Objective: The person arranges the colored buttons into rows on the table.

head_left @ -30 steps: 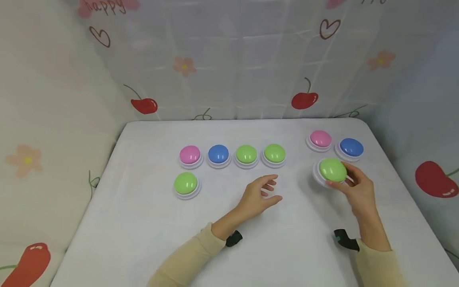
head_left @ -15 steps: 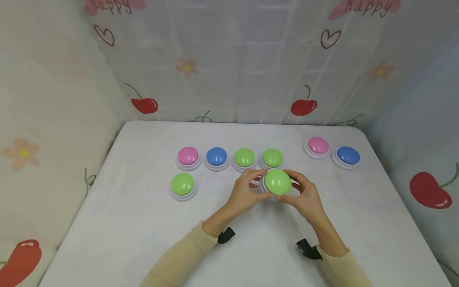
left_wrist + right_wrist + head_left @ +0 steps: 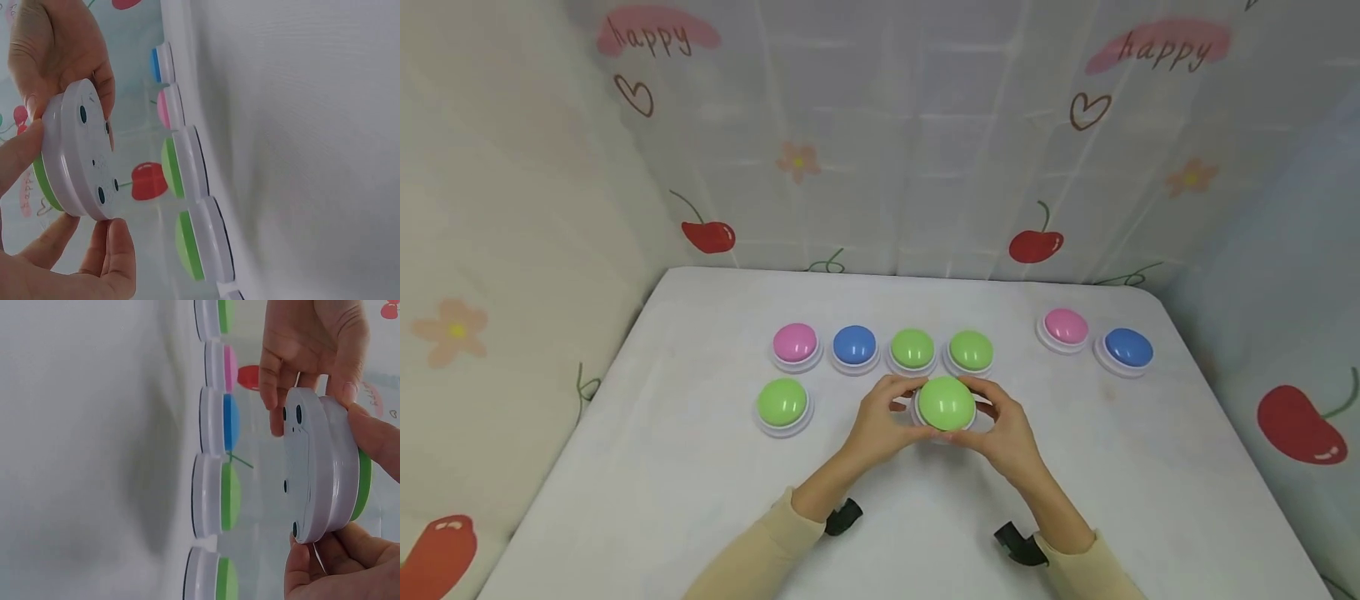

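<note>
1. No container is seen; everything lies on a white table (image 3: 685,467) walled in by a curtain (image 3: 925,167) printed with cherries, flowers, hearts and the word "happy".
2. A green dome button (image 3: 946,402) on a white base is held clear of the table between both hands, just in front of the back row of buttons.
3. The left hand (image 3: 880,425) is clamped on the button's left rim, with fingers curled round the far edge and the thumb on the near edge; in the left wrist view its fingertips (image 3: 115,240) are seen pressed against the white base.
4. The right hand (image 3: 1006,433) is clamped on the right rim in the same way, fingers curled round the base.
5. The held button is a flat disc, so no long axis is offered; its green dome is turned up and toward the head camera, and its white underside (image 3: 306,469), with small dark holes, faces the table with a gap between.
6. Behind the held button a row is set on the table: a pink button (image 3: 795,343), a blue button (image 3: 854,345), a green button (image 3: 912,348) and a second green button (image 3: 971,350), side by side and close together.
7. A lone green button (image 3: 782,402) lies to the left, in front of the pink one, well apart from the left hand.
8. To the right, apart from the row, a second pink button (image 3: 1065,326) and a second blue button (image 3: 1128,347) lie next to each other.
9. Nothing lies between the held button and the table beneath it; the two green buttons of the row are the nearest things, just beyond the fingertips.
10. Beige sleeves (image 3: 760,554) are worn, with a black wrist mount (image 3: 842,517) at each cuff.
</note>
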Available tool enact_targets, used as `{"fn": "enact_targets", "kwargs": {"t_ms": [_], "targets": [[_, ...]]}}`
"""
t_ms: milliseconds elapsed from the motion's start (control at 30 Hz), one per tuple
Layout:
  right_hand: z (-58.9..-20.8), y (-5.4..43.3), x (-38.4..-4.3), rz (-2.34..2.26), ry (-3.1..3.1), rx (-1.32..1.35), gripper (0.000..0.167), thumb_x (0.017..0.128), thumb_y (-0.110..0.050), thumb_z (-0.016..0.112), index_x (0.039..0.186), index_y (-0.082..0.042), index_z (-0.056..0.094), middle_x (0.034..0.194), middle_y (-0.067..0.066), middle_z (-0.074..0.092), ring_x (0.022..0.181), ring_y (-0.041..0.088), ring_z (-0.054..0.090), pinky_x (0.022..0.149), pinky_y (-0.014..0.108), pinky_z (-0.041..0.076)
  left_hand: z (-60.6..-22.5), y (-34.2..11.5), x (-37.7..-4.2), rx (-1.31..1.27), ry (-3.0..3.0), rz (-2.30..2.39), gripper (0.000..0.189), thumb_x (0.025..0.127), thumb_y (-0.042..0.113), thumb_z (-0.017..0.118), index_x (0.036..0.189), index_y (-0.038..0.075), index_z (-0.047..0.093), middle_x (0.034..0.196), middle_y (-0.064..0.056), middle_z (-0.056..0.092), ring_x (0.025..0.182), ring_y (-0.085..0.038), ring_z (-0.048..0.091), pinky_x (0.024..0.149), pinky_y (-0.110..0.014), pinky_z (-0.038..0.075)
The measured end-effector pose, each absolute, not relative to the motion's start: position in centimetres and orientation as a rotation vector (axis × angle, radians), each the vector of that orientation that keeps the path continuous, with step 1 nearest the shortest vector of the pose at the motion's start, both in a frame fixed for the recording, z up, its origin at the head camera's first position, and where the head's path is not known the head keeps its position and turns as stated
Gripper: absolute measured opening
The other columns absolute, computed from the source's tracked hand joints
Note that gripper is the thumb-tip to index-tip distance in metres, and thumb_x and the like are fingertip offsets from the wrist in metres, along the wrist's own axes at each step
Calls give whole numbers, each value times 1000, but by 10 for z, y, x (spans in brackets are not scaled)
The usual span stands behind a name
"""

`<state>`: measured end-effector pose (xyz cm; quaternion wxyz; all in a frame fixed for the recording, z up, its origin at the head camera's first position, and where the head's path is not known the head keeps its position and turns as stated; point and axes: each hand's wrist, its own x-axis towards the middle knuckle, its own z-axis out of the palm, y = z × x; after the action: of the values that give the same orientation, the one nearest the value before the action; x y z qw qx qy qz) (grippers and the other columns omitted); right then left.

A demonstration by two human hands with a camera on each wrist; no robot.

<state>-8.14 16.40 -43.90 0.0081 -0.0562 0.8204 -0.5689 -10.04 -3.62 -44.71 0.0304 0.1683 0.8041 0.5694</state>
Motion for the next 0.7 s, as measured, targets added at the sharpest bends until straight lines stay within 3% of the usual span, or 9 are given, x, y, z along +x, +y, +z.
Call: {"fn": "enact_targets", "kwargs": {"t_ms": [400,700], "targets": [[-458,120,-87,-1733,2528,-304,73,62,-8,91,128,-8,60,127,9,62,121,29,54,102,47,49,-458,-80,-80,290,2535,1773,63,68,12,88,126,5,63,117,-11,60,110,-27,58,95,-45,54],[-465,97,-101,-1737,2463,-400,72,64,-5,90,129,-5,59,129,12,62,124,31,54,105,48,47,-465,-92,-74,111,2562,1870,67,70,8,86,130,-3,58,125,-18,59,117,-33,57,101,-43,50]]}}
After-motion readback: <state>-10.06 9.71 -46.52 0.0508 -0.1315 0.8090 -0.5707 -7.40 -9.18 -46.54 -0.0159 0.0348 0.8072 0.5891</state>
